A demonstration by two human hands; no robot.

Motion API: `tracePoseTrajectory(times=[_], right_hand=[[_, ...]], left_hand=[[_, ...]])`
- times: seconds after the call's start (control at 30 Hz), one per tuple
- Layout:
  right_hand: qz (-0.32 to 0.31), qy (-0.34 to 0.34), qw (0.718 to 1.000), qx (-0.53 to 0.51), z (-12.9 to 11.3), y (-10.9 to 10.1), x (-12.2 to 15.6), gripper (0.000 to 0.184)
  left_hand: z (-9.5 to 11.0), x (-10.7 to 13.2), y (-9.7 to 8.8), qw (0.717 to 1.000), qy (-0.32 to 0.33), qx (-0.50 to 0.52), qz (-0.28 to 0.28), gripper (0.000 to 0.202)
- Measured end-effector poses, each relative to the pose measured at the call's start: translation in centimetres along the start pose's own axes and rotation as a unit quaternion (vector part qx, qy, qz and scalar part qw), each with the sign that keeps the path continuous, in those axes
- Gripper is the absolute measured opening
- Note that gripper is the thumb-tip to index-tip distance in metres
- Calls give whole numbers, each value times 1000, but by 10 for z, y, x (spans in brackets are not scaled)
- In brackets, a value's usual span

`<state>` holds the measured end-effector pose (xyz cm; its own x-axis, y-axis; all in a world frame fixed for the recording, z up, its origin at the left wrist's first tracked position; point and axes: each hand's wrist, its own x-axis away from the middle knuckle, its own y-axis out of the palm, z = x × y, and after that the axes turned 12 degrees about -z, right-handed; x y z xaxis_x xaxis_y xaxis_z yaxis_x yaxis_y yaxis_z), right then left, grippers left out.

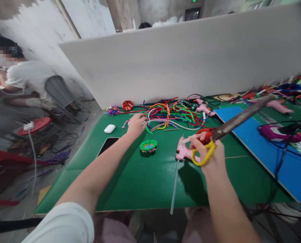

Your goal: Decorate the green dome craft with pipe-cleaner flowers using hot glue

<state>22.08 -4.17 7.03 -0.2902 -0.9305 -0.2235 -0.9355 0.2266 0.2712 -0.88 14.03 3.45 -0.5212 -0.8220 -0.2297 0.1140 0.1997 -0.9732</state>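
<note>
My right hand (pixel 212 152) grips a pair of scissors, with a yellow handle loop (pixel 204 154) below and a red part above. Their dark, worn blades (pixel 241 118) point up to the right. Just left of that hand, a pink glue gun (pixel 183 151) lies on the table with a clear glue stick (pixel 174 189) sticking out towards me. My left hand (pixel 137 125) reaches to the near left edge of a heap of coloured pipe cleaners (pixel 177 113), fingers apart, the tips partly hidden. Between both hands sits a small green flower-shaped piece (pixel 148 145) with a blue and orange centre.
A white earbud case (pixel 110 128) and a phone (pixel 107 145) lie left on the green table (pixel 140 182). A blue board (pixel 274 158) with a purple tool (pixel 279 133) is at right. A white partition (pixel 178 64) stands behind. A person (pixel 30 77) sits far left.
</note>
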Motion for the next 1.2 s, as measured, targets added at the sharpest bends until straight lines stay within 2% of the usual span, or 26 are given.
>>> tracePoseTrajectory(times=[0.1,0.2,0.33,0.4,0.47,0.57,0.7,0.97,1.1,1.2], right_hand=[[104,-92,988,67,-19,-23,-3,31],[185,-152,969,64,-41,-43,0,34],[247,-183,950,50,-69,-60,11,29],[256,-174,950,44,-77,-67,16,28],[260,-175,949,39,-81,-74,19,27],[267,-194,943,32,-81,-83,20,26],[271,-209,940,18,-78,-89,19,26],[275,-198,941,13,-77,-90,18,27],[273,-199,941,9,-75,-92,16,28],[266,-199,943,10,-72,-93,15,28]], left_hand=[[47,-29,-9,997,74,6,-19,31],[104,-56,-9,986,154,12,-69,29],[172,-85,12,966,211,11,-147,24],[195,-95,26,962,207,2,-177,22],[209,-101,38,962,190,-10,-195,24],[217,-105,48,963,171,-24,-205,24],[212,-111,40,966,163,-34,-200,25],[180,-118,-10,971,162,-34,-172,28],[163,-114,-34,980,153,-23,-124,28],[148,-110,-45,988,130,-8,-78,27]])
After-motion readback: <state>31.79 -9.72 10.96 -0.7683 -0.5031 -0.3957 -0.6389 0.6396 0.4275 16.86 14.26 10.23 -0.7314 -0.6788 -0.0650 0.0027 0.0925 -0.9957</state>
